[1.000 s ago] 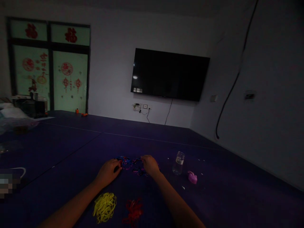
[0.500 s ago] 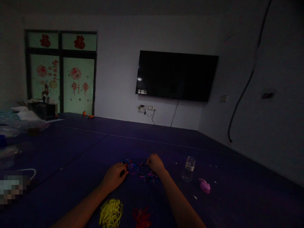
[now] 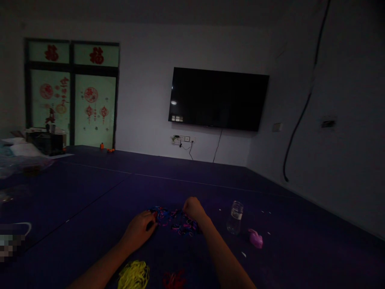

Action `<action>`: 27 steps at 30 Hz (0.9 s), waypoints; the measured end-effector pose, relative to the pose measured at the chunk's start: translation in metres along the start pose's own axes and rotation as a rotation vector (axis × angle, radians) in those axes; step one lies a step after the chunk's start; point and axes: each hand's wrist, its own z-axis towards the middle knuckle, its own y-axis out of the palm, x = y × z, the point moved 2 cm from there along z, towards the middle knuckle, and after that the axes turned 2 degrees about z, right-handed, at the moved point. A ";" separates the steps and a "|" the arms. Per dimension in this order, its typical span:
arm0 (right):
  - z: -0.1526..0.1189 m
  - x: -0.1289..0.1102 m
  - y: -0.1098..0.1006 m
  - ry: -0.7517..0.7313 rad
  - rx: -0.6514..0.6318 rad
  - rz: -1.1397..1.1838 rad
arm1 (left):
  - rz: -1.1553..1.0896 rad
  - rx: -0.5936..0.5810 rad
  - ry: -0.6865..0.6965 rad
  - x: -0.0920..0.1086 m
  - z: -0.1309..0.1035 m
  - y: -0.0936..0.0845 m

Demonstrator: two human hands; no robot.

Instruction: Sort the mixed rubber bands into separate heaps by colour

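Note:
A loose pile of small blue, pink and dark bands (image 3: pixel 180 226) lies on the purple tabletop between my two hands. At the pile's left edge is my left hand (image 3: pixel 140 230), thumb and forefinger curled together in a pinch; a bit of red shows at the fingertips, too dark to name. My right hand (image 3: pixel 192 208) is closed over the far right side of the pile, its fingertips turned away, so what they hold is hidden. Nearer to me lie a yellow heap of bands (image 3: pixel 134 275) and a red heap of bands (image 3: pixel 174 279).
Right of my right arm stand a clear glass jar (image 3: pixel 234 218) and a pink lump-shaped object (image 3: pixel 255 239). Small white scraps (image 3: pixel 244 254) are scattered there. Plastic bags (image 3: pixel 24 162) and a black box (image 3: pixel 49 143) sit at the far left. A television (image 3: pixel 218 99) hangs on the wall.
The whole view has shifted slightly, so the room and the tabletop sit a little further left and lower. Both hands stay at the pile in nearly the same poses.

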 end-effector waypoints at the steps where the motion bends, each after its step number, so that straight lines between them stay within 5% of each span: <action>1: 0.000 -0.001 0.001 -0.008 -0.007 0.007 | -0.002 -0.004 0.001 0.000 0.000 0.000; 27: -0.009 -0.011 -0.002 0.189 0.025 -0.130 | 0.012 0.002 0.033 -0.002 0.000 0.001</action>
